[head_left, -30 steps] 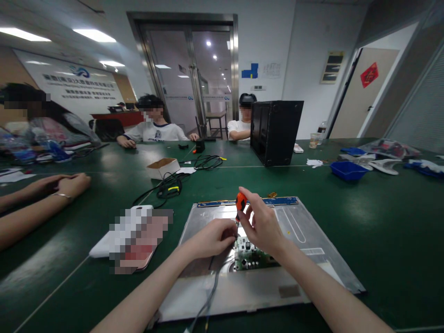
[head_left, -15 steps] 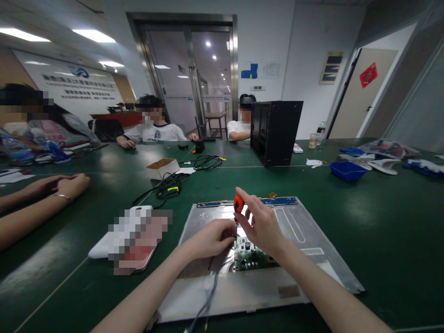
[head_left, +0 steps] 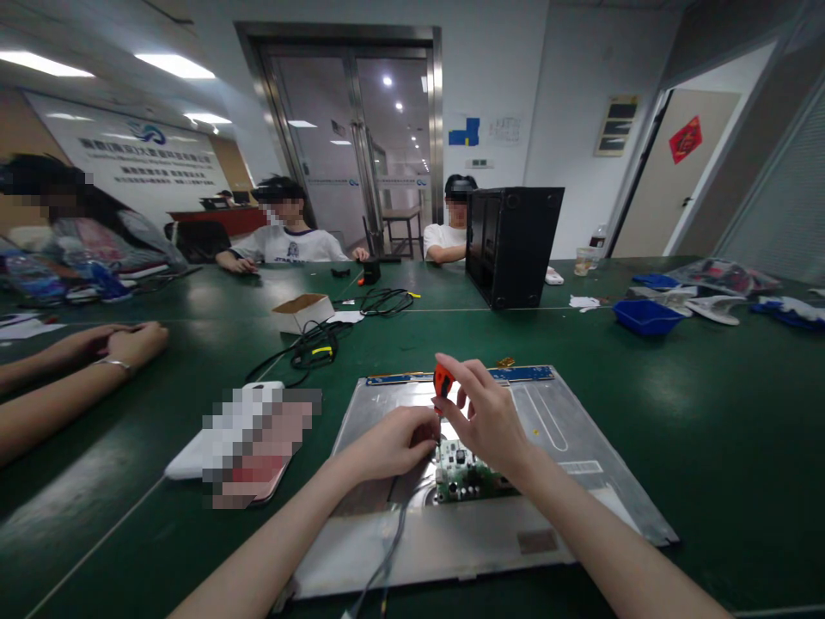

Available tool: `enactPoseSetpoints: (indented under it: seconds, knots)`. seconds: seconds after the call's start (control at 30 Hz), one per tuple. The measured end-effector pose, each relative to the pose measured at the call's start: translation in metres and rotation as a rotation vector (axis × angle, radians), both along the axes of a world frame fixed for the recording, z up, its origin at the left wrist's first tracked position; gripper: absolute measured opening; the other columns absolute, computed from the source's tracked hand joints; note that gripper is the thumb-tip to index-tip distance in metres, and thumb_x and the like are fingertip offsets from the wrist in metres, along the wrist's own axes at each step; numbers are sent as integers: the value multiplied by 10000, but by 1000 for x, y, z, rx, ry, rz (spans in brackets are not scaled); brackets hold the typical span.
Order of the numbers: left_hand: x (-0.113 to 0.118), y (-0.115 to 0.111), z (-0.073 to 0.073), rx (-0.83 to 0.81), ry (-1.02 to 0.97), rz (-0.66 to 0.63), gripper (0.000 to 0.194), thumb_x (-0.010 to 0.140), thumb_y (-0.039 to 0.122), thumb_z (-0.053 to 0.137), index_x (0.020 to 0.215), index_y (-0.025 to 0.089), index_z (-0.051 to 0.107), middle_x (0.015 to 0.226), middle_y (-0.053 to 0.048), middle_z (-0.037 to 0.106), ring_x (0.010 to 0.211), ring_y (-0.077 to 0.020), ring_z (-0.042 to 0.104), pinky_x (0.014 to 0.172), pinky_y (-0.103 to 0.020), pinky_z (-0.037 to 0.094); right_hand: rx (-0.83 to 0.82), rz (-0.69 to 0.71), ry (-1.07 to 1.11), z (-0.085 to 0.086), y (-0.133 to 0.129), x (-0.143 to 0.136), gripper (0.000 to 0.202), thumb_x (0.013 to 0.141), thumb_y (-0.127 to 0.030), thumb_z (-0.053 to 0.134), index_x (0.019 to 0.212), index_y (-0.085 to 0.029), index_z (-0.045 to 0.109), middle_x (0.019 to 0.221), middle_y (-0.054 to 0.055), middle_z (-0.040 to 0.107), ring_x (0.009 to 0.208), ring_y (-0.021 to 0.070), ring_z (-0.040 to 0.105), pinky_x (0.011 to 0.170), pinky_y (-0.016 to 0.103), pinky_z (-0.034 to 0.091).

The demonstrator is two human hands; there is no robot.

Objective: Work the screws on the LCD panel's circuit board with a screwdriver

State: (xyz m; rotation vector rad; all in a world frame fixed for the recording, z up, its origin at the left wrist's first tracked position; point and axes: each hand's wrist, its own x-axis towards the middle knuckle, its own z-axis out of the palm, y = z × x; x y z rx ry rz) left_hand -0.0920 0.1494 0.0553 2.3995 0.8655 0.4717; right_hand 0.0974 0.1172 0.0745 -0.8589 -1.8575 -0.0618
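Observation:
My right hand grips the red-and-black handle of a screwdriver, which stands upright with its shaft pointing down. The tip meets the upper left corner of a green circuit board; a screw there is too small to make out. My left hand has its fingers pinched together around the lower shaft, near that corner; what they hold is partly hidden. Beneath both hands lies a flat metal display panel with a blue strip board along its far edge. A grey cable runs over the panel towards me.
Two phones, one white and one pink, lie left of the panel. Behind them are black cables and a small open box. A black computer case stands further back, and a blue tray at right. Other people sit around.
The fingers of my right hand have shifted slightly on the screwdriver handle, and its top index finger sits a little lower. My left hand stays where it was.

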Motion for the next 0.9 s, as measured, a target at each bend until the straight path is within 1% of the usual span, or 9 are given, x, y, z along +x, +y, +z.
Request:
enactPoseSetpoints:
  seconds: [0.17, 0.3, 0.4, 0.53, 0.6, 0.8, 0.9]
  knots:
    - [-1, 1, -2, -22, 2, -18, 118, 819, 127, 526, 877, 169, 619, 783, -25, 648, 679, -175, 571, 638, -276, 424, -8, 40, -12, 1, -2, 0, 483, 1005, -223, 445, 1480, -255, 363, 1039, 74, 618, 614, 129, 580, 499, 245, 482]
    - [-1, 2, -1, -32, 23, -9, 131, 826, 133, 533, 908, 170, 628, 819, -33, 664, 718, -186, 586, 674, -287, 447, 0, 70, -5, 1, -3, 1, 510, 990, -196, 441, 1483, -231, 316, 1039, 75, 639, 622, 132, 592, 501, 248, 479]
    - [-1, 1, 0, -32, 24, -12, 111, 835, 138, 536, 897, 172, 621, 807, -28, 655, 708, -178, 579, 661, -279, 442, 8, 61, 5, 0, -2, 0, 482, 979, -209, 469, 1443, -226, 342, 1029, 68, 645, 615, 129, 592, 488, 244, 466]
    - [0, 0, 1, -3, 18, -4, 73, 837, 142, 537, 862, 174, 597, 769, -18, 627, 664, -166, 556, 619, -268, 418, 8, 41, 20, -1, 0, -1, 424, 970, -256, 537, 1367, -247, 390, 1028, 51, 628, 588, 108, 570, 469, 226, 437]
    - [0, 0, 1, 2, 14, -13, 68, 838, 143, 535, 857, 174, 593, 768, -17, 623, 664, -166, 555, 618, -268, 415, -3, 42, 24, -2, 0, -1, 406, 969, -255, 545, 1349, -260, 401, 1033, 47, 611, 590, 102, 566, 467, 219, 432]
    - [0, 1, 0, 6, 25, -3, 90, 820, 123, 530, 850, 173, 599, 757, -16, 624, 667, -170, 553, 627, -272, 412, -27, 51, 11, 0, -1, -1, 442, 970, -201, 501, 1395, -287, 419, 1096, 68, 570, 610, 108, 566, 474, 230, 473]
    - [0, 1, -1, -5, 26, -6, 102, 822, 124, 530, 871, 169, 608, 779, -24, 639, 684, -177, 565, 640, -277, 420, -34, 53, -1, 2, -2, 0, 488, 973, -179, 463, 1444, -285, 397, 1110, 82, 578, 638, 125, 579, 492, 244, 499]
